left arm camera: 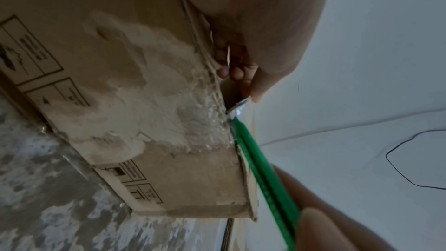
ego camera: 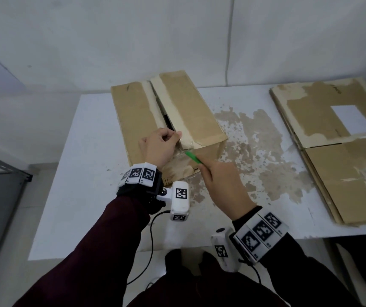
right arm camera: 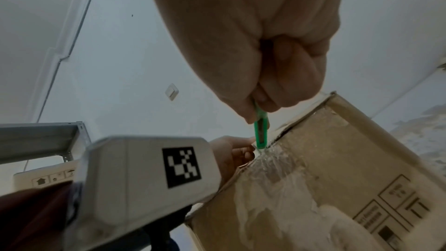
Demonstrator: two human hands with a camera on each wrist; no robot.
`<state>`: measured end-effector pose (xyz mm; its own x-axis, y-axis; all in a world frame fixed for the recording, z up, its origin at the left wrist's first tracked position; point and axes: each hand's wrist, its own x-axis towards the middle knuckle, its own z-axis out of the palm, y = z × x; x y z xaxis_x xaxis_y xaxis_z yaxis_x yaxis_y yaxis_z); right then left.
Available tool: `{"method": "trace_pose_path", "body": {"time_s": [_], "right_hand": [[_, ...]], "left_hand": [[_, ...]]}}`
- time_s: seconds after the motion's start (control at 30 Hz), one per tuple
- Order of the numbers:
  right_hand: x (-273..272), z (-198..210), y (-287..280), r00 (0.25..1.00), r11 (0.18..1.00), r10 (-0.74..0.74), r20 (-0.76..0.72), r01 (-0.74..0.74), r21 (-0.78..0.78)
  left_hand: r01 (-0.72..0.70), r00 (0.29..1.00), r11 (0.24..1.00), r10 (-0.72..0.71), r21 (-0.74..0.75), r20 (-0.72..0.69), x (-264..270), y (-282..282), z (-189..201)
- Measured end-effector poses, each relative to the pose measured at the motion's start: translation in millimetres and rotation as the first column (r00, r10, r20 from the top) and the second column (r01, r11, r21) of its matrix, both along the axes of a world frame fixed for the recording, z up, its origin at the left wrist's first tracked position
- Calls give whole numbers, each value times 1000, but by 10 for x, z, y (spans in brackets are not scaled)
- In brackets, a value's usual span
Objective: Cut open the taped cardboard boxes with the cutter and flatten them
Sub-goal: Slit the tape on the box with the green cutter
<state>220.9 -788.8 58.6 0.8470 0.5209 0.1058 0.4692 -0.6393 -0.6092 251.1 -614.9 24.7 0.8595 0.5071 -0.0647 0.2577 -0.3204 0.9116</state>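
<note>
A brown cardboard box (ego camera: 191, 107) lies on the white table (ego camera: 89, 151), its top seam split open along most of its length, pale tape on both flaps. My left hand (ego camera: 162, 145) grips the near end of the left flap at the seam, fingers curled over the edge (left arm camera: 231, 72). My right hand (ego camera: 222, 185) holds a green cutter (ego camera: 193, 158), its tip at the top near edge of the box where clear crinkled tape (left arm camera: 207, 121) runs down the front face. The cutter's blade (right arm camera: 261, 145) meets the tape at the seam end.
Flattened cardboard boxes (ego camera: 337, 151) are stacked on the right side of the table. Torn brown paper residue (ego camera: 255, 151) stains the tabletop between them and the box. A grey metal shelf (ego camera: 5, 169) stands at the left. The wall lies just behind the table.
</note>
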Motion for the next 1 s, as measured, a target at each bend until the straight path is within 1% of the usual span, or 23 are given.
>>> {"method": "trace_pose_path", "body": {"time_s": [0.07,0.13,0.27,0.33,0.43,0.57,0.6,0.7,0.8,0.87,0.9,0.93,1.0], "right_hand": [[0,-3,14,1000,1000,-7,10,7,-21],[20,-8,48,1000,997,-18,12,19,-74],[167,-69,220,994,966,-28,104,54,-252],[232,-77,204,992,967,-42,122,71,-243],[213,-52,17,994,963,-52,92,75,-261],[83,0,-243,995,989,-103,9,103,-104],[58,18,-288,994,991,-111,-13,110,-71],[65,57,-453,991,992,-128,-47,127,-14],[186,74,-582,988,986,-129,-89,138,93],[305,123,-639,979,968,-163,-125,183,173],[387,143,-667,970,953,-194,-148,222,206],[462,156,-695,960,938,-232,-158,264,226],[636,167,-759,945,913,-300,-132,325,247]], "left_hand": [[-3,1000,1000,3,-11,2,-7,-10,16],[-20,1000,1000,20,-20,-1,-9,-21,18],[-44,998,996,47,-82,30,-30,-15,70],[-55,998,993,59,-101,29,-29,-20,104],[-50,998,996,53,-79,26,-4,-1,80],[-35,998,998,32,-56,-54,34,-46,74],[-30,997,999,28,-29,-70,41,-56,81],[9,992,993,7,121,-130,70,-64,94],[55,991,981,-31,188,-127,54,-59,150],[127,984,963,-92,239,-150,-9,-63,234],[182,974,955,-142,235,-176,-43,-40,279],[247,956,948,-206,198,-208,-79,4,296],[366,908,925,-331,101,-255,-129,112,378]]}}
